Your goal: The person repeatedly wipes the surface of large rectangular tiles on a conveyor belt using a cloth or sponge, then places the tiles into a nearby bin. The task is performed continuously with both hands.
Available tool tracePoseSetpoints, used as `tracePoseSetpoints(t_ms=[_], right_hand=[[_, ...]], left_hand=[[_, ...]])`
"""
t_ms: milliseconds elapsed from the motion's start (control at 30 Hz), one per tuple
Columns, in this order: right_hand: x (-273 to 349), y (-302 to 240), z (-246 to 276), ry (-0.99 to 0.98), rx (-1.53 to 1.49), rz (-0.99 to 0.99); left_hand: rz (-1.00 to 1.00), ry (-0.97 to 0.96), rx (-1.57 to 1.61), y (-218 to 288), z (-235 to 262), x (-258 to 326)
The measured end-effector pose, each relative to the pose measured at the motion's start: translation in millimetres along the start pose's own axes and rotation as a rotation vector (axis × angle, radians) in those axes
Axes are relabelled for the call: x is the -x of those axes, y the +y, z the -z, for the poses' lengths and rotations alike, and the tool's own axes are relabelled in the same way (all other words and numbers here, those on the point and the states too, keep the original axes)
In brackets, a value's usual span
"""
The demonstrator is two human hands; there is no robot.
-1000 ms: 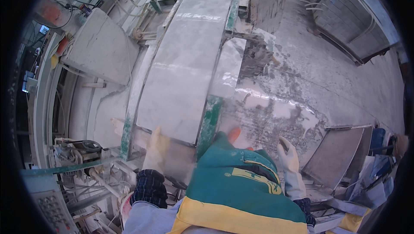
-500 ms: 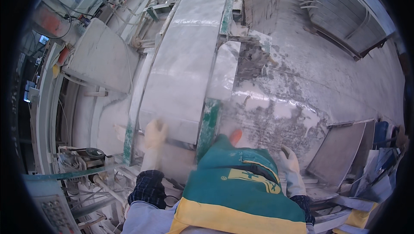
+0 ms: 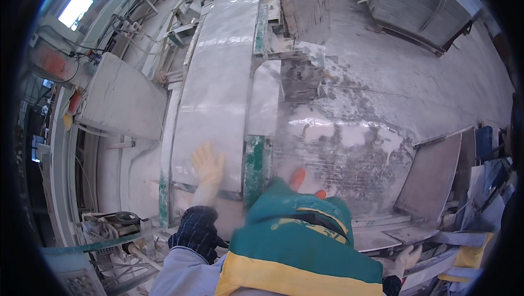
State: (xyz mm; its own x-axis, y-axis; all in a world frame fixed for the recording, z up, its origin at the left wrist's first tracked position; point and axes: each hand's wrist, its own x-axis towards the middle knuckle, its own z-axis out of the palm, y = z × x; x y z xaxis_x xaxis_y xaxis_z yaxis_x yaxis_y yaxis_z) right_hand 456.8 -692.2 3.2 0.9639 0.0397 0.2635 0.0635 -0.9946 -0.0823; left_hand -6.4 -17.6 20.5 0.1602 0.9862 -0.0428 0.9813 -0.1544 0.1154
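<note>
My left hand, in a cream glove, is over the near end of a pale, dusty conveyor belt. Its fingers are spread and nothing is in them; whether the palm touches the belt I cannot tell. My right hand, also gloved, is low on the right with fingers apart and no object visible in it. Closest to that hand are pale flat strips and a yellow piece. A green and yellow apron covers my front and hides part of the right forearm.
Green frame posts flank the belt's near end. Wet, patchy floor lies right of it. A leaning panel stands at right, a slatted stack far right. Machinery with a wheel sits at lower left.
My left hand has gone from curled fingers at the belt's end to spread fingers slightly farther right. My right hand has moved down and right, toward the strips. The view has shifted.
</note>
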Motion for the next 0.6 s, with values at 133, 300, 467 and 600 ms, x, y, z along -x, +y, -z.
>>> tracePoseSetpoints(t_ms=[133, 300, 467, 600], right_hand=[[34.3, 71.7, 30.9, 0.199, 0.48, -0.155], [78.0, 113.4, -14.5, 0.184, 0.911, -0.396], [89.7, 127.2, -32.8, 0.224, 0.907, -0.395], [100.0, 94.2, -18.7, 0.209, 0.856, -0.381]], left_hand=[[0.021, -0.081, 0.001, 3.0, 7.4, -3.5], [0.032, -0.129, 0.018, 0.5, 7.9, -6.3], [0.012, -0.118, 0.044, -0.1, 6.5, -10.3], [0.036, -0.137, -0.001, 0.1, 6.3, -10.9]])
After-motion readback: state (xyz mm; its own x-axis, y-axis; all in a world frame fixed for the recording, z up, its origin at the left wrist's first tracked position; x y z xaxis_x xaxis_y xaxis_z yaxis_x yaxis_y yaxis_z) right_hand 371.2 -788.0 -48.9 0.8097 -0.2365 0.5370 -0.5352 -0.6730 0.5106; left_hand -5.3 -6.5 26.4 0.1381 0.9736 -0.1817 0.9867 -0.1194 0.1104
